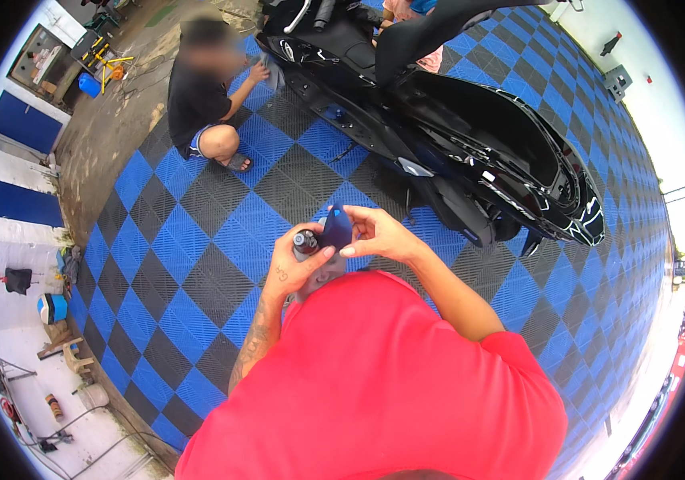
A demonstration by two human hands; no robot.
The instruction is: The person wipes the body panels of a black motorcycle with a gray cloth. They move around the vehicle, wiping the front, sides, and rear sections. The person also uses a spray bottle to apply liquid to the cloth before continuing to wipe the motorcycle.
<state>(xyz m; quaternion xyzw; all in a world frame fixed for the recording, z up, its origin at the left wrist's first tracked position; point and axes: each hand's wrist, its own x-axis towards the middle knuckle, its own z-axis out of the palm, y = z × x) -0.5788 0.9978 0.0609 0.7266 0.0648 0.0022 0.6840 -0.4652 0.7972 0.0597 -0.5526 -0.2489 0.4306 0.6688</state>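
Note:
In front of my red shirt, my left hand (pixel 294 264) is closed around a small dark bottle with a black cap (pixel 305 239), its top facing up. My right hand (pixel 384 235) pinches a thin dark blue piece (pixel 337 227) with a pointed upper end; whether it is a cloth or a pad I cannot tell. The blue piece is right beside the bottle, near my left thumb. Under my left hand hangs some grey material (pixel 320 278), partly hidden by the hand and shirt. Ahead and to the right stands a black scooter (pixel 470 136) with its seat raised.
A person (pixel 202 96) squats at the scooter's front left, wiping it with a grey cloth (pixel 275 74). Another person (pixel 426 56) is partly hidden behind it. Blue and black floor tiles (pixel 250 228) lie underneath. Along the left wall are a cooler box (pixel 52 308) and a small stool (pixel 77 356).

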